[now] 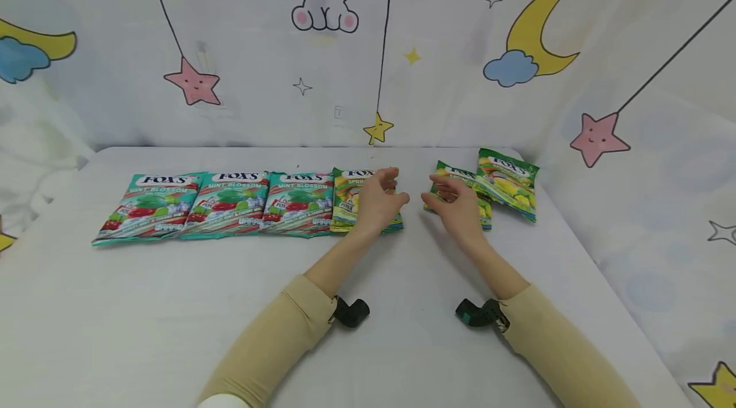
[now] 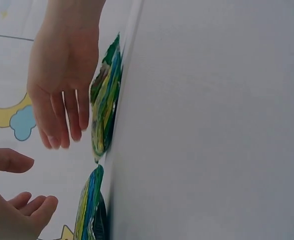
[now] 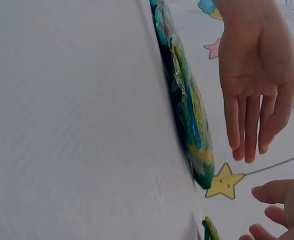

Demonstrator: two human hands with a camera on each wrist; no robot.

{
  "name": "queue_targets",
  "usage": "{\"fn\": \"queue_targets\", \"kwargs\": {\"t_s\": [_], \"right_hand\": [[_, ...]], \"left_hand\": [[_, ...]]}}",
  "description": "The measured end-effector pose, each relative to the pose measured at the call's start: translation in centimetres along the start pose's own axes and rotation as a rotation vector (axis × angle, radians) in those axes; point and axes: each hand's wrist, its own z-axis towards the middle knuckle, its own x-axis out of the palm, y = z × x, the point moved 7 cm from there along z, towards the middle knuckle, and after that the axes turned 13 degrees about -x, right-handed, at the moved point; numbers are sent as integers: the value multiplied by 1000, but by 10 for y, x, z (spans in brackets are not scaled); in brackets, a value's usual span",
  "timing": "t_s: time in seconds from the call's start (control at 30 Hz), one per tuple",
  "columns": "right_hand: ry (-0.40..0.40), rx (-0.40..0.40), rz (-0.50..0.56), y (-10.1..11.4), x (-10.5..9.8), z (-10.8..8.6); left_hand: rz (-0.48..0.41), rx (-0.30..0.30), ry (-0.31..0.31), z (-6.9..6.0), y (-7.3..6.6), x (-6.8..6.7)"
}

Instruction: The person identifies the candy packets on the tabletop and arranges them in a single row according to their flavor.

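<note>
My left hand [image 1: 379, 200] hovers over a yellow-green Fox's Spring candy bag [image 1: 344, 204], fingers loosely bent, partly hiding it. To its right, my right hand [image 1: 458, 205] is held above a second yellow-green candy bag [image 1: 486, 215], covering much of it. Both hands face each other with a gap between, and neither grips anything. A third yellow-green candy bag [image 1: 507, 183] lies tilted at the far right, overlapping the second. In the left wrist view, the right hand [image 2: 64, 75] shows its palm with fingers extended; the right wrist view shows the left hand [image 3: 259, 75] likewise.
Three teal Fox's Mint Blossom bags [image 1: 152, 207] lie in a row on the left of the white table [image 1: 172, 318], edges touching or overlapping. Behind the table hangs a white cloth [image 1: 247, 44] printed with stars, moons and a rabbit. A dark wrist mount [image 1: 352, 313] sits at the left cuff.
</note>
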Motion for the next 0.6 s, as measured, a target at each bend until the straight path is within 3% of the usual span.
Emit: {"fn": "queue_targets", "kwargs": {"t_s": [0.23, 0.6], "right_hand": [[-87, 65, -65, -13, -29, -4], [-106, 146, -148, -29, -59, -13]], "left_hand": [[-8, 0, 13, 6, -2, 26], [5, -24, 70, 15, -4, 59]]}}
